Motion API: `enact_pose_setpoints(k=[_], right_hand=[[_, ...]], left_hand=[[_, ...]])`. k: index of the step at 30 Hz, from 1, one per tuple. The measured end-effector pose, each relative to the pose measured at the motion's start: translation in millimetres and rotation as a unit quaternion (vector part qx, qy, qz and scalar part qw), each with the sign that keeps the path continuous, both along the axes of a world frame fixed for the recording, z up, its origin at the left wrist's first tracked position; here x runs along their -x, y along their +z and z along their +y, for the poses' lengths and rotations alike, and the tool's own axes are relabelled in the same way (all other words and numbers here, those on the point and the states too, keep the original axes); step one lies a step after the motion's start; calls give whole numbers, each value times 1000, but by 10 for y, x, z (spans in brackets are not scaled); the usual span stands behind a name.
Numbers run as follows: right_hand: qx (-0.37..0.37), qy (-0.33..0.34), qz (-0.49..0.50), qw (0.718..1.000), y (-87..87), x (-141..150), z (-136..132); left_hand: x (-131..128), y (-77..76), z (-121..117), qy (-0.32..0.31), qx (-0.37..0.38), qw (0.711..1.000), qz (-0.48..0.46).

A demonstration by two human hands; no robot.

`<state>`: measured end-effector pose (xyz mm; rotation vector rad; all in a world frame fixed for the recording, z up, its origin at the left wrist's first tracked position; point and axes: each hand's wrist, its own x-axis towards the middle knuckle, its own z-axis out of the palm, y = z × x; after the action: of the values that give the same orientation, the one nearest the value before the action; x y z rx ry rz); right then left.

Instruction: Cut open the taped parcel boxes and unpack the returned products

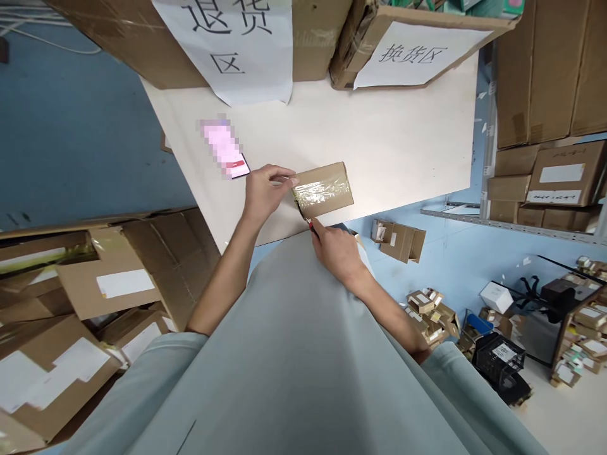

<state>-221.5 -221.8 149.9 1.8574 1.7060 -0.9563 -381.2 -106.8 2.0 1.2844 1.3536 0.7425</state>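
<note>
A small cardboard box (327, 188) wrapped with shiny clear tape lies near the front edge of the white table. Its left end shows a dark gap along the edge. My left hand (264, 193) grips that end at the upper left corner, thumb and fingers closed on it. Below the box's near left corner, my right hand (336, 249) is closed around a red box cutter (311, 224). Only the cutter's red front part shows, its tip at the box's corner; my fingers hide the rest. A phone (225, 148) with a lit pink screen lies to the left of my left hand.
Two large cartons, a left one (315, 44) and a right one (344, 66), stand along the table's (403, 139) far side with paper signs. An open carton (80, 291) full of parcels is at the lower left. Shelved boxes (559, 177) and floor parcels (429, 316) lie right.
</note>
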Motion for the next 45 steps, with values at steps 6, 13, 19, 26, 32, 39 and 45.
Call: enact_pose_setpoints(k=[6, 13, 19, 26, 32, 39, 45], right_hand=[[-119, -111, 32, 986, -76, -521, 53], [-193, -194, 67, 960, -276, -1142, 155], [-161, -165, 91, 969, -336, -1249, 327], [-137, -125, 95, 978, -397, -1269, 515], [-100, -107, 34, 989, -279, -1144, 562], [-42, -55, -114, 991, -87, -768, 569], [-27, -44, -170, 984, -59, -610, 564]], left_hand=[[42, 112, -36, -4, -5, 1000, 13], [-514, 394, -156, -67, -118, 987, 83], [-994, 296, -214, -121, -131, 980, 88], [-1027, 200, -284, -109, -137, 979, 100], [-1060, 145, -322, -96, -139, 981, 91], [-1037, 82, -407, -135, -198, 960, 144], [-1034, 104, -480, -138, -200, 959, 148]])
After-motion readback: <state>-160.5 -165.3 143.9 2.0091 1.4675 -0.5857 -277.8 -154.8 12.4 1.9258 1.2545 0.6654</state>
